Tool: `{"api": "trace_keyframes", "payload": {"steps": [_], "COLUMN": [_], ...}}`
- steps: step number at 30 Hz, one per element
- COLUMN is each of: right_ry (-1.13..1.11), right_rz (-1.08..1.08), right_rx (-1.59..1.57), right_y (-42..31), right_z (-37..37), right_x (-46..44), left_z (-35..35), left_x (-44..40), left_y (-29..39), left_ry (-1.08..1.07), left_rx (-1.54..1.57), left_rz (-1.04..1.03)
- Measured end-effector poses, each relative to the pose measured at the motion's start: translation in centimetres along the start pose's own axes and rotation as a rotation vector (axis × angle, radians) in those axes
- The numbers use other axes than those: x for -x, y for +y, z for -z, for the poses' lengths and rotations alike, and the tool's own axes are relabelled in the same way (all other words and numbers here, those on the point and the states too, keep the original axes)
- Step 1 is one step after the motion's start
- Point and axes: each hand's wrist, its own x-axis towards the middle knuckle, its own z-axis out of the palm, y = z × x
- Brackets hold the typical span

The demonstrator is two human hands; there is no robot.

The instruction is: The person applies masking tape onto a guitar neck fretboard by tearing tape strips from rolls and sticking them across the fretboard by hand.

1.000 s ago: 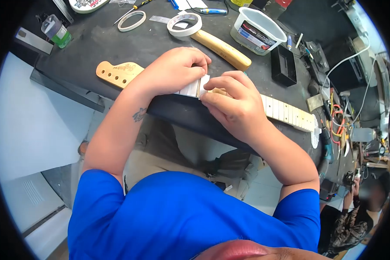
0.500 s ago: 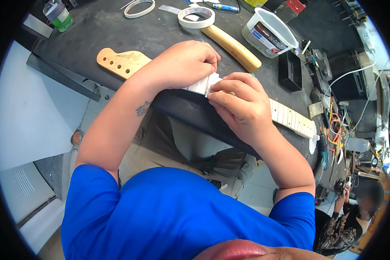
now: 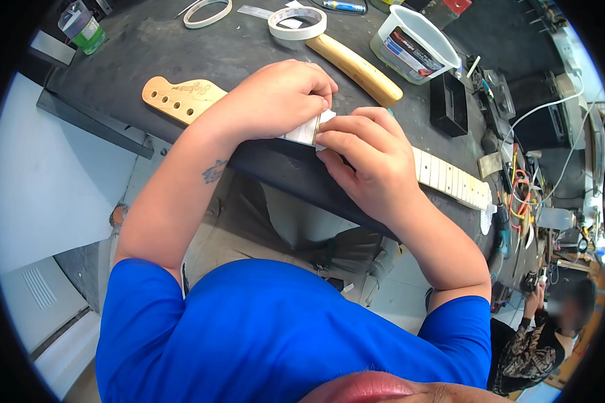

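Observation:
A guitar neck (image 3: 450, 181) lies along the near edge of the dark workbench, its pale wooden headstock (image 3: 181, 99) at the left. White tape (image 3: 304, 132) covers part of the fretboard beside a fret. Over the neck, my left hand (image 3: 286, 97) has its fingers curled and pressed together at the tape's far edge; what they pinch is too small to make out. Just to the right, my right hand (image 3: 370, 151) holds a small piece of white tape (image 3: 326, 118) between thumb and fingers at the fret.
Beyond my hands lie a tape roll (image 3: 297, 32), a wooden block (image 3: 356, 70), a clear tub (image 3: 413, 47) and a black box (image 3: 449, 104). Another roll (image 3: 207, 12) and a green bottle (image 3: 82, 28) stand farther left. A person (image 3: 544, 336) is at the lower right, near tools and cables.
The view has shifted slightly. My hands stay at the same part of the neck, and my right fingers have moved a little over the white tape.

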Motion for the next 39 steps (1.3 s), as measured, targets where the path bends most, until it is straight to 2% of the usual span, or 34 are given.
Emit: {"api": "trace_keyframes", "payload": {"steps": [12,39], "right_ry": [0.032,-0.015], "right_rz": [0.063,0.026], "right_rx": [0.03,0.008], "right_y": [0.06,-0.14], "right_z": [-0.12,0.03], "right_x": [0.09,-0.04], "left_z": [0.08,0.0], "left_x": [0.01,0.13], "left_y": [-0.22,0.02], "left_ry": [-0.004,0.013], "left_rx": [-0.007,-0.019], "left_rz": [-0.006,0.018]}}
